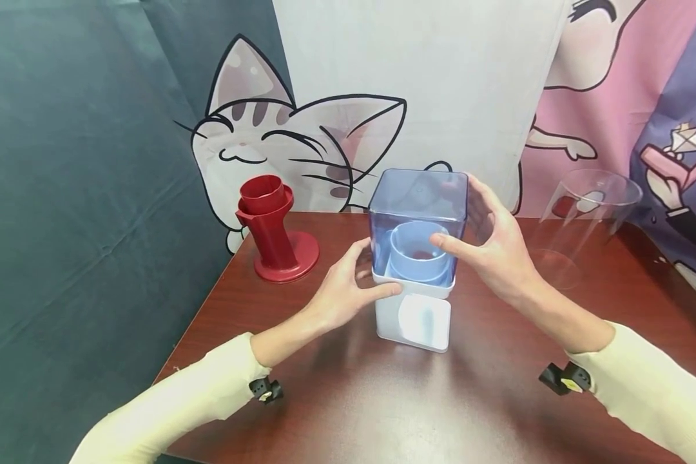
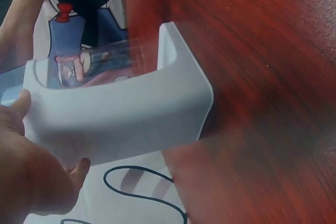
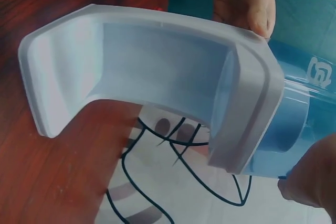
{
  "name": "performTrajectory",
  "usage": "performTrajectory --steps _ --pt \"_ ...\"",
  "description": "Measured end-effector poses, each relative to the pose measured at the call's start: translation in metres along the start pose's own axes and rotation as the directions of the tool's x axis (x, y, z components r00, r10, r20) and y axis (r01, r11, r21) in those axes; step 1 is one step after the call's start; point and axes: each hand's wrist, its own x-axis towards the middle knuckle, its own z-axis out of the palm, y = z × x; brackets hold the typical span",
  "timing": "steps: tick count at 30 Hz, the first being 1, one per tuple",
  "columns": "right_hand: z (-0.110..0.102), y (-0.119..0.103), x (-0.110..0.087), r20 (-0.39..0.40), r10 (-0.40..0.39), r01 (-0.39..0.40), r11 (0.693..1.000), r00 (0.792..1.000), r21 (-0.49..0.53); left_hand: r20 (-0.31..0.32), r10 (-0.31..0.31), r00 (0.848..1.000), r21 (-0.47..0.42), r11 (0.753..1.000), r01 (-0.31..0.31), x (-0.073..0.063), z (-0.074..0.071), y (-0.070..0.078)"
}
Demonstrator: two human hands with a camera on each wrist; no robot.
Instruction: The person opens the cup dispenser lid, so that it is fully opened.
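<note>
Dispenser (image 1: pixel 415 274) is upright along its long axis between both grips, left hand (image 1: pixel 343 293) clasping its left side, right hand (image 1: pixel 499 248) its blue cover (image 1: pixel 417 194) higher.

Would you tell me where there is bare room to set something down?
Bare tabletop lies in front of the blue-topped stand, between the sleeves, and narrowly between stand and red holder. Left hand and right hand crowd the stand.

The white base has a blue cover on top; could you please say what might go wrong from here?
The right grip holds the blue cover while the left grip holds the white base, so uneven pulling might separate them. The clear cup stands near the right forearm, which could knock it if swung outward.
</note>
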Motion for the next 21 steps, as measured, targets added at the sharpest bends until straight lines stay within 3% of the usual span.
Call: performTrajectory --steps 7,14,21 --pt "0.002 -0.007 0.002 0.011 0.041 -0.040 0.999 0.999 -0.024 0.093 0.075 0.993 -0.025 0.997 -0.073 0.016 -0.003 -0.008" --pt "0.002 -0.014 0.005 -0.003 0.117 -0.116 0.977 0.993 -0.179 0.179 0.181 0.967 -0.119 0.980 -0.161 0.034 -0.002 -0.016" --pt "0.005 -0.018 0.010 -0.022 0.154 -0.155 0.965 0.988 -0.211 0.204 0.203 0.958 -0.151 0.973 -0.174 0.042 -0.002 -0.021"
